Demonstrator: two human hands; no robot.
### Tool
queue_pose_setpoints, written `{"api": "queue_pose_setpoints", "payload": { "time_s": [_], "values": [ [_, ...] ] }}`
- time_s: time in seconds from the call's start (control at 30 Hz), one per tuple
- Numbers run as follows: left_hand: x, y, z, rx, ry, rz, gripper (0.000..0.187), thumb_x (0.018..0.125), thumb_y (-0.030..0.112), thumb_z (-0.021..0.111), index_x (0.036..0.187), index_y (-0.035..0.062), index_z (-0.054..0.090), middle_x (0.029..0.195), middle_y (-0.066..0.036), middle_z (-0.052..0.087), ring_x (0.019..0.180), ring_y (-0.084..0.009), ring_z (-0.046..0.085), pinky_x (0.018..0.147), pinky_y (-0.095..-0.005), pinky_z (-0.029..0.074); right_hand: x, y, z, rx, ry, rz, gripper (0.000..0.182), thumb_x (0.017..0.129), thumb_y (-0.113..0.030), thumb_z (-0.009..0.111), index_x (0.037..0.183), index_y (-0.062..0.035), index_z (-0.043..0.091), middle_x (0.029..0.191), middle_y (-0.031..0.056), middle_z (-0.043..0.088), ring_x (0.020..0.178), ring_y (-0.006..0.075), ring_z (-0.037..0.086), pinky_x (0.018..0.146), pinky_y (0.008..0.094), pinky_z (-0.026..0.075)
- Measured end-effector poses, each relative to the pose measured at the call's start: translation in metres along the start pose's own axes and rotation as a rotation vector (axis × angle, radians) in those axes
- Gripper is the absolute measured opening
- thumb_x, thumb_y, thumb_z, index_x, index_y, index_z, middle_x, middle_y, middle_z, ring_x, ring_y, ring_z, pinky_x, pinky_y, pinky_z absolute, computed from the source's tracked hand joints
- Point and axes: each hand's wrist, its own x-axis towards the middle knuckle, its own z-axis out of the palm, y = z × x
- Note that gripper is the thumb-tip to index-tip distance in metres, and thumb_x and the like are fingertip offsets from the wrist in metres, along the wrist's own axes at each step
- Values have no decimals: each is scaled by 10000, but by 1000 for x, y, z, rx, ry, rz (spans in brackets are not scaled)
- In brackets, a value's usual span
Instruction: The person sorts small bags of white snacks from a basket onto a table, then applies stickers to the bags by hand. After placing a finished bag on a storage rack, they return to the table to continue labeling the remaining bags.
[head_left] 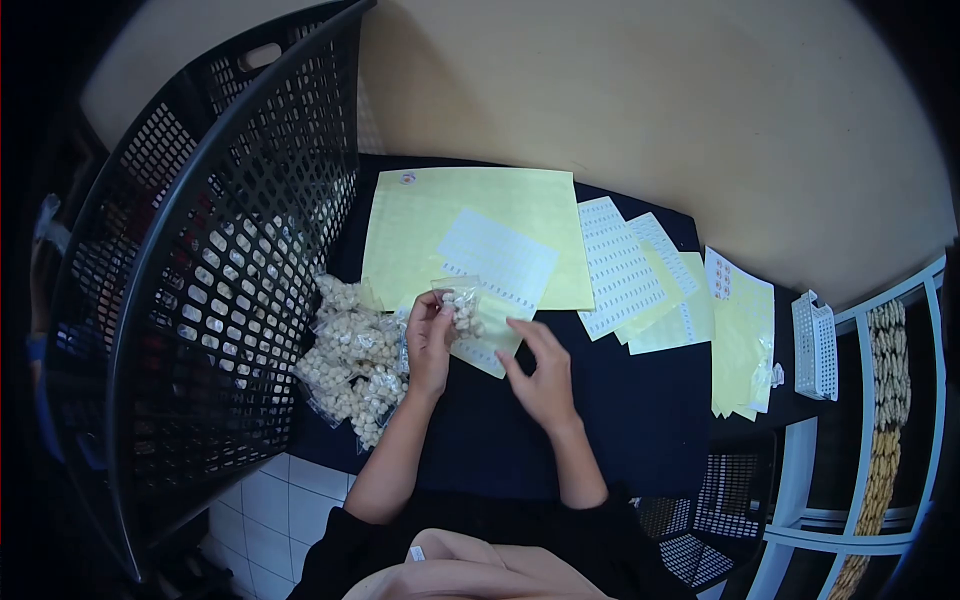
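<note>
My left hand [431, 345] is closed on the edge of a small clear plastic bag [464, 312] filled with pale, roundish pieces whose kind I cannot make out. To its right is my right hand [543, 378], thumb and fingers apart, apparently holding nothing. Under and behind the bag lies a white label sheet [505, 255] printed with rows of small marks, partly hidden by the bag and my hands. It rests on a large pale yellow sheet [415, 225]. A heap of similar filled bags [355, 345] sits left of my left hand.
A big black slatted basket [165, 230] stands tilted at the left, with more bags inside. More label sheets [620, 265] and yellow sheets [735, 350] fan out on the right of the dark table [620, 420]. Beyond them is a white basket [815, 345]; a black crate [728, 490] is below.
</note>
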Motion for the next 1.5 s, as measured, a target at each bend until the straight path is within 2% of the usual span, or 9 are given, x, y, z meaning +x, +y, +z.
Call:
{"api": "queue_pose_setpoints", "payload": {
  "time_s": [0.03, 0.07, 0.13, 0.37, 0.53, 0.7, 1.03, 1.2, 1.5],
  "values": [
    [0, 0, 1, -61, 20, -59, 203, 863, 123, 424, 1035, 15, 443, 962, -49, 507, 893, -100, 497, 766, -236, 423, -11, 4, 6, -46, -2, 48, 396, 691, -107, 645, 1049, 7, 520, 1037, 163, 533, 950, 321, 520, 833, 375, 411],
    [0, 2, 3, -61, 16, -59, 203, 863, 123, 424, 1035, 15, 443, 962, -49, 507, 893, -100, 497, 766, -236, 423, -19, 6, 11, -118, -2, 48, 402, 700, -110, 640, 1064, 6, 516, 1087, 163, 516, 1019, 307, 493, 891, 379, 380],
    [-3, 9, 11, -281, 67, -248, 223, 865, 138, 419, 1058, 27, 429, 991, -58, 514, 904, -117, 510, 771, -257, 429, -27, 6, 16, -256, -15, 16, 402, 705, -114, 637, 1070, 7, 517, 1119, 161, 505, 1061, 300, 472, 929, 382, 350],
    [-6, -7, 6, -262, 92, -338, 234, 866, 162, 423, 1069, 46, 427, 979, -46, 525, 886, -121, 518, 762, -258, 426, -28, 5, 20, -273, -14, 18, 317, 718, -109, 617, 1008, 9, 561, 1118, 138, 519, 1090, 284, 457, 936, 388, 344],
    [-4, -17, -1, -261, 84, -357, 183, 856, 209, 438, 977, 86, 499, 923, -13, 538, 839, -101, 510, 711, -247, 416, -28, 4, 22, -235, 18, 49, 246, 707, -88, 614, 938, -5, 592, 1075, 129, 549, 1062, 281, 483, 927, 373, 360],
    [-5, -17, -1, -264, 93, -372, 140, 851, 185, 445, 957, 102, 484, 907, -11, 530, 837, -106, 511, 720, -249, 417, -26, 2, 24, -222, 58, 58, 218, 689, -67, 625, 900, -16, 606, 1018, 126, 578, 1014, 272, 520, 901, 359, 390],
    [-7, -15, -1, -228, 18, -338, 206, 863, 150, 424, 1040, 46, 441, 918, -37, 525, 810, -105, 516, 714, -249, 436, -24, -3, 23, -222, 70, 39, 158, 684, -51, 613, 840, -22, 616, 943, 122, 600, 957, 294, 547, 870, 362, 413],
    [-7, -16, -1, -203, 9, -331, 204, 861, 153, 428, 1034, 45, 444, 915, -38, 525, 784, -94, 510, 693, -231, 434, -20, -9, 21, -265, 110, 107, 167, 665, -71, 632, 823, -19, 616, 913, 113, 598, 864, 283, 576, 752, 341, 454],
    [-6, -21, -2, -191, 10, -295, 179, 858, 142, 451, 1008, 45, 464, 883, -24, 532, 780, -90, 533, 685, -237, 450, -16, -4, 18, -258, 58, 87, 141, 648, -62, 634, 788, -49, 619, 885, 77, 599, 839, 256, 572, 731, 330, 460]
  ]
}}
